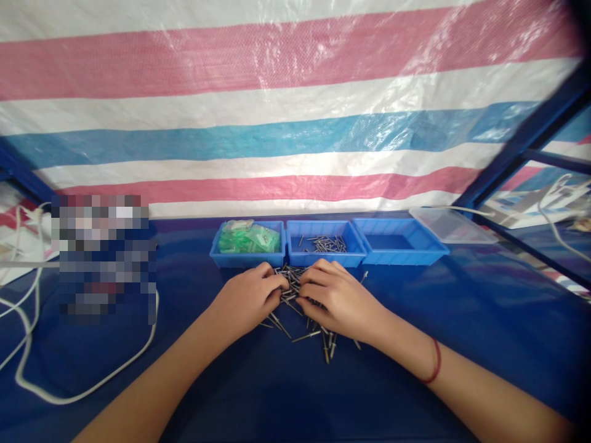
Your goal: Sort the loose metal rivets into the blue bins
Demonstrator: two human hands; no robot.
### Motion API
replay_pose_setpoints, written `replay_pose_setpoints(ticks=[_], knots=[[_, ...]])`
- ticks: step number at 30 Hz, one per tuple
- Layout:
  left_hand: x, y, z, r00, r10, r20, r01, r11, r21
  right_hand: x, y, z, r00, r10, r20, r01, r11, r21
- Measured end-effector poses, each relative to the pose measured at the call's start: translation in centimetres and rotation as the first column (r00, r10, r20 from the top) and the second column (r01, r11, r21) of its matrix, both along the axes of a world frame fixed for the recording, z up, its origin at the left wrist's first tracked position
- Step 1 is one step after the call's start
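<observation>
A loose pile of silvery pop rivets (290,284) lies on the blue tabletop in front of the bins, several strewn toward me. My left hand (252,295) is at the pile's left side, thumb and fingers curled together on rivets. From the right, my right hand (339,298) covers part of the heap, its fingers bent around rivets there. Fingertips of both hands are partly hidden. Just behind, the middle blue bin (325,255) contains more pop rivets (329,244).
The left blue bin (249,257) holds green plastic packets (249,239). At right stand another blue bin (399,251) and a translucent lid (452,226). A white cable (87,394) loops across the left side, near a blurred-out area. A striped sheet (277,141) hangs behind.
</observation>
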State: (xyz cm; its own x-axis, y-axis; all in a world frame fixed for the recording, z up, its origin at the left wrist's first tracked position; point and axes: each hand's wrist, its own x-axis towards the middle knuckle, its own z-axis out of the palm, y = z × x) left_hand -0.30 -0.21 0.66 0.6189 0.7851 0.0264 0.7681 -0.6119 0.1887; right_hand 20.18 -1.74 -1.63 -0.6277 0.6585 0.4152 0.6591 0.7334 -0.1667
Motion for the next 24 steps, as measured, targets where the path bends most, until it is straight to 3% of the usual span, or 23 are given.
replay_pose_setpoints(ticks=[17,20,24], knots=[[0.12,0.02,-0.25,1.000,0.027,-0.005,-0.026,0.999,0.023,-0.79,0.21,-0.23,0.987,-0.040,0.156,0.035,0.999,0.038],[0.14,0.21,-0.41,0.998,0.008,0.064,-0.010,1.000,0.029,-0.58,0.07,-0.26,0.999,-0.036,0.029,0.035,0.999,0.009],[0.55,0.24,-0.47,0.953,-0.062,0.297,0.060,0.998,0.015,-0.07,-0.02,0.06,0.921,-0.082,-0.381,0.016,0.984,-0.175]])
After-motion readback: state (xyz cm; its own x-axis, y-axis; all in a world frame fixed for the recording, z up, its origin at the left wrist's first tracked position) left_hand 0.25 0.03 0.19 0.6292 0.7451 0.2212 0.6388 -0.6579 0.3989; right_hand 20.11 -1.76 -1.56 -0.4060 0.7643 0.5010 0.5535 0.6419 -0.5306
